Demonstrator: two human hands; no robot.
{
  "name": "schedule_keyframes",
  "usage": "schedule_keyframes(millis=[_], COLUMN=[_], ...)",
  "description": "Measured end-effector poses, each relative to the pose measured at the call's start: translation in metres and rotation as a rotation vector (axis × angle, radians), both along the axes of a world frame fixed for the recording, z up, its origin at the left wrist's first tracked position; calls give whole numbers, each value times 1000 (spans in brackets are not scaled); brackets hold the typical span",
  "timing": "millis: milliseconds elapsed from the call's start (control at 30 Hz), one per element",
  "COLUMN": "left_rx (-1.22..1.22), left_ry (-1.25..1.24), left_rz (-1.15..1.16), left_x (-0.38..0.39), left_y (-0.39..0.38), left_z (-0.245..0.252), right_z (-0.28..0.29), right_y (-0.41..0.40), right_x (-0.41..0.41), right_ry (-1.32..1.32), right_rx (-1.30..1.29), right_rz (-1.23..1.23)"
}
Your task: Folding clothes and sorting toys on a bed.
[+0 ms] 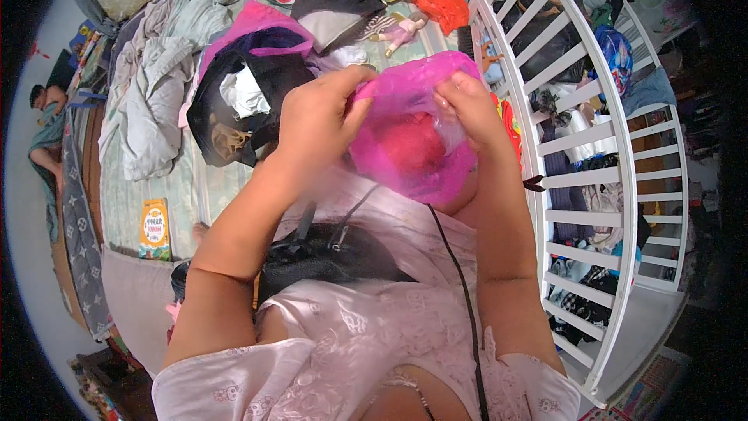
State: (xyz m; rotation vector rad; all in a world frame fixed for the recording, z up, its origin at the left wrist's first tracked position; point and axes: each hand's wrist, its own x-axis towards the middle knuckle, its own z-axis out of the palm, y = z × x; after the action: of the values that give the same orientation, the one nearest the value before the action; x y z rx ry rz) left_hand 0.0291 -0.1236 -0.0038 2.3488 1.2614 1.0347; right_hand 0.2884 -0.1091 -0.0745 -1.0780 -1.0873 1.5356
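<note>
My left hand (324,114) pinches the left side of the rim of a thin magenta plastic bag (403,85). The bag's other side is gripped by my right hand (467,105). Something red (412,143) shows through the film of the bag, above my lap. Left of my left hand lies a black plastic bag (210,117) with a crumpled white item (245,90) at its mouth. Behind it is another magenta bag (254,20), with dark cloth in it. A black bag (333,251) with a zip rests at my waist.
A white slatted crib rail (584,216) stands close on the right, with clothes and bags behind it. Rumpled grey sheets (155,99) and a yellow book (154,228) lie on the bed at left. Farther back are a doll (400,32) and a red-orange bag (444,6). Another person (49,105) lies far left.
</note>
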Motion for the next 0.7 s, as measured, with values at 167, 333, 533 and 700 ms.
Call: schedule_keyframes(millis=[167, 333, 533, 700], left_rx=[-6, 7, -10, 14], left_ry=[30, 49, 15, 42], left_rz=[0, -2, 3, 1], left_x=[-1, -1, 2, 1], left_y=[1, 1, 1, 0], left_z=[1, 0, -3, -7], right_z=[5, 18, 38, 35], right_y=[-5, -17, -33, -55], right_x=[0, 4, 7, 9], right_ry=[4, 12, 13, -142], right_rx=[99, 208, 227, 141], right_rz=[-80, -207, -134, -159])
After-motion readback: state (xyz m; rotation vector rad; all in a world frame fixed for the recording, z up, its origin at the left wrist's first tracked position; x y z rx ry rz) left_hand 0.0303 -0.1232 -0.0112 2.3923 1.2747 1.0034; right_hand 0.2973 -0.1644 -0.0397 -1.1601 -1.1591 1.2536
